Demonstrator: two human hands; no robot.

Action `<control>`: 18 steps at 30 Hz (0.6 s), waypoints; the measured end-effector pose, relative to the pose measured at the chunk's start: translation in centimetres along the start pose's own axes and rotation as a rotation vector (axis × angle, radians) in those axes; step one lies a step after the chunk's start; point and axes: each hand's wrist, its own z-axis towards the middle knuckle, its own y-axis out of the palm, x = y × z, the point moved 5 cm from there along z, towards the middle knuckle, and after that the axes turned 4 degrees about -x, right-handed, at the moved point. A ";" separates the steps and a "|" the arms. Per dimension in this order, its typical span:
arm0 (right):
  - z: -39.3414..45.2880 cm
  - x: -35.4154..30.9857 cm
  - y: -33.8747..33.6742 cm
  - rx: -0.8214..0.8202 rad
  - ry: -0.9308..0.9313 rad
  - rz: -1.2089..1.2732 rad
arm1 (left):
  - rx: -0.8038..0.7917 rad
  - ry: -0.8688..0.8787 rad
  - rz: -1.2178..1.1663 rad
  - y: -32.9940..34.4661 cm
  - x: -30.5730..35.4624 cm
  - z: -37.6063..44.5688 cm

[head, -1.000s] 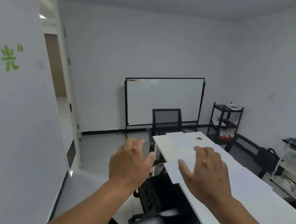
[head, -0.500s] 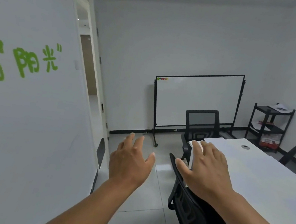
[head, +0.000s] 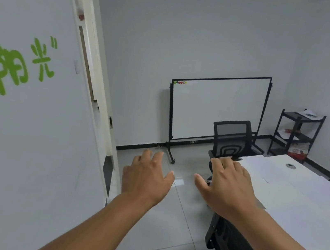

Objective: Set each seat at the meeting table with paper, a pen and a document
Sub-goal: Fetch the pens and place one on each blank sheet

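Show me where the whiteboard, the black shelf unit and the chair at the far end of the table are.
whiteboard (head: 218, 109), head view, middle of its white surface.
black shelf unit (head: 277, 129), head view, its left upright post.
far-end chair (head: 231, 141), head view, centre of its mesh backrest.

One head-worn view looks forward and down, hands close, whiteboard far ahead.
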 end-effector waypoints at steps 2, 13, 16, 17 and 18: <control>1.7 -1.6 0.4 0.004 -0.015 -0.010 | -0.012 -0.006 0.004 -0.1 -1.3 1.9; 19.1 -5.9 6.2 -0.058 -0.025 -0.034 | -0.155 0.018 0.114 2.4 -6.0 19.2; 25.3 -6.4 7.7 -0.141 -0.016 -0.034 | -0.194 0.012 0.136 3.2 -7.0 25.3; 27.4 -6.6 7.9 -0.161 -0.023 -0.041 | -0.204 0.011 0.145 3.3 -7.3 27.2; 28.9 -6.8 8.0 -0.173 -0.026 -0.047 | -0.209 0.015 0.151 3.3 -7.5 28.7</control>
